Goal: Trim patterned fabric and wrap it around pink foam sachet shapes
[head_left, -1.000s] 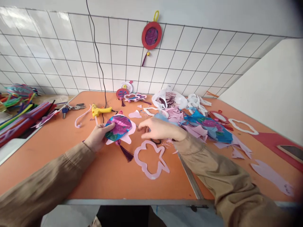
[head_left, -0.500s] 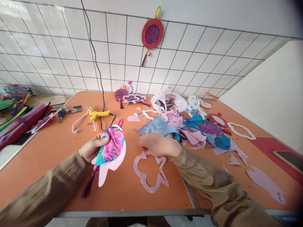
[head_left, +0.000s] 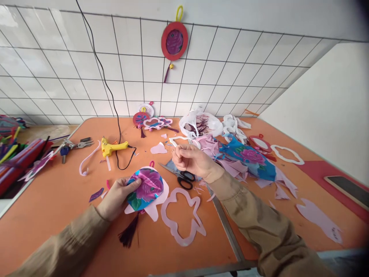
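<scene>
My left hand (head_left: 117,198) is closed on a felt ornament, thumb on top. The ornament is a pale pink felt cutout (head_left: 151,211) with a shiny blue fabric piece printed with a pink flower (head_left: 148,188) over it. A dark purple tassel (head_left: 128,232) hangs below, and a pink loop (head_left: 151,164) shows at its top. My right hand (head_left: 191,159) is raised above the table, its fingers curled together; whatever they hold, if anything, is hidden. Beneath it lie black-handled scissors (head_left: 184,179), partly covering light blue fabric. In front is a pink felt outline frame (head_left: 167,223).
A yellow glue gun (head_left: 113,146) with a black cord lies at left, beside keys (head_left: 83,143). Fabric scraps (head_left: 248,156) and a white plastic bag (head_left: 191,121) are behind my right hand. A phone (head_left: 348,189) lies far right. A red round ornament (head_left: 167,40) hangs on the wall.
My right hand has lifted up and away from the light blue fabric, and the scissors now show. My left hand has moved right and lower with the ornament, which has turned.
</scene>
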Motion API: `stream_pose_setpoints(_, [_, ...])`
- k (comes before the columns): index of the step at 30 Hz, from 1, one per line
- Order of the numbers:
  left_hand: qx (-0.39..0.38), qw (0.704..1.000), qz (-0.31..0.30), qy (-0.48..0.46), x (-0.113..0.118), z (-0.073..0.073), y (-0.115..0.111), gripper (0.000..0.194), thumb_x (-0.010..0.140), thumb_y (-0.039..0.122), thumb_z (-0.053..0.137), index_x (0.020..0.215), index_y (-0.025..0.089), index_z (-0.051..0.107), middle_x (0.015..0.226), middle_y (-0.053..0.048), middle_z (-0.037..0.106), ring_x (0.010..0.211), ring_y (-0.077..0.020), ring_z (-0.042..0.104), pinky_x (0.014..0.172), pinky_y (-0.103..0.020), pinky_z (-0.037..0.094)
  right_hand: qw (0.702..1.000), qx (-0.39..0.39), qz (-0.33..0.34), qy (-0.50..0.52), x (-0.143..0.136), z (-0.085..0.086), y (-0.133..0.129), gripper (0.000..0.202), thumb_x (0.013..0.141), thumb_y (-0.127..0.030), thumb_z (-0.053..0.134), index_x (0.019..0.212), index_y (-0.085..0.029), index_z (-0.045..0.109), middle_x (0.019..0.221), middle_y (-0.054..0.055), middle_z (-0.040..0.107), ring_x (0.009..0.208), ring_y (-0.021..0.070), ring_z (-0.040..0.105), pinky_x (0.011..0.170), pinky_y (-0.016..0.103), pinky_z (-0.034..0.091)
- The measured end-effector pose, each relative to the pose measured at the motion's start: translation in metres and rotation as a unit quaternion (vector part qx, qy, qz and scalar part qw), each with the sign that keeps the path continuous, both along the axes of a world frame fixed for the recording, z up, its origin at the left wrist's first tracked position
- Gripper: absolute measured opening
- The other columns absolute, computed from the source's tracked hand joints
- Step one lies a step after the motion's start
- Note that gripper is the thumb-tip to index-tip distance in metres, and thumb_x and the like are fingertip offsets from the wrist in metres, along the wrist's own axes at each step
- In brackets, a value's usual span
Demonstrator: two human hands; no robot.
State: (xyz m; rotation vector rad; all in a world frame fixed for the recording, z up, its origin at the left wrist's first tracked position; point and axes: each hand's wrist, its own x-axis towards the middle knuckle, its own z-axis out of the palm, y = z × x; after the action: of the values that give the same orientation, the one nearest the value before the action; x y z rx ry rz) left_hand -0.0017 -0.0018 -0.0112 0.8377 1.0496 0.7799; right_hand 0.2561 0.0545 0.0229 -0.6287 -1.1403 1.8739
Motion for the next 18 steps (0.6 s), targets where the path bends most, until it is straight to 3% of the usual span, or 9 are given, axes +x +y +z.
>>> stream_pose_setpoints(4, [0.084, 0.988, 0.003, 0.131, -0.001, -0.001, -0.001, 0.047, 0.064, 0.058, 0.078, 0.060, 0.014, 0.063, 0.053, -0.003, 0.061, 0.047, -0.0133, 0.054, 0.047, -0.025, 0.044, 0.997, -0.012, 0.033, 0.066, 0.002, 0.001, 0.000, 0.043, 0.068, -0.037, 0.087, 0.059, -0.014, 0.051, 0.064, -0.001, 0.056, 0.050, 0.0059, 0.047, 0.044, 0.020, 0.031])
stream_pose_setpoints(7, [0.151, 0.959, 0.010, 0.240, -0.001, 0.000, 0.002, 0.043, 0.068, 0.057, 0.070, 0.059, 0.015, 0.062, 0.049, 0.000, 0.055, 0.047, -0.0111, 0.048, 0.046, -0.022, 0.037, 0.995, -0.009, 0.039, 0.096, 0.000, 0.002, -0.001, 0.046, 0.071, -0.034, 0.085, 0.058, -0.015, 0.046, 0.062, -0.003, 0.051, 0.049, 0.0044, 0.043, 0.044, 0.019, 0.029])
stream_pose_setpoints(10, [0.190, 0.930, 0.021, 0.315, 0.001, 0.001, 0.003, 0.037, 0.073, 0.053, 0.063, 0.063, 0.017, 0.065, 0.052, 0.000, 0.060, 0.048, -0.0128, 0.050, 0.045, -0.023, 0.038, 0.994, -0.002, 0.038, 0.105, -0.002, 0.002, 0.000, 0.050, 0.073, -0.036, 0.085, 0.058, -0.015, 0.042, 0.061, -0.005, 0.047, 0.049, 0.0036, 0.037, 0.045, 0.018, 0.026])
stream_pose_setpoints(13, [0.206, 0.925, 0.032, 0.317, 0.003, 0.002, 0.002, 0.030, 0.074, 0.045, 0.064, 0.080, 0.017, 0.072, 0.061, -0.002, 0.068, 0.053, -0.0167, 0.060, 0.047, -0.023, 0.044, 0.996, 0.008, 0.022, 0.088, -0.004, 0.002, 0.001, 0.052, 0.073, -0.039, 0.085, 0.059, -0.016, 0.041, 0.058, -0.006, 0.044, 0.048, 0.0036, 0.033, 0.045, 0.019, 0.023])
stream_pose_setpoints(18, [0.195, 0.954, 0.055, 0.222, 0.000, 0.001, 0.006, 0.030, 0.071, 0.034, 0.073, 0.094, 0.016, 0.073, 0.068, -0.004, 0.074, 0.058, -0.0205, 0.067, 0.048, -0.024, 0.048, 0.999, 0.013, -0.003, 0.045, -0.009, 0.001, -0.002, 0.051, 0.069, -0.041, 0.087, 0.061, -0.018, 0.042, 0.052, -0.008, 0.038, 0.046, 0.0050, 0.025, 0.045, 0.021, 0.018])
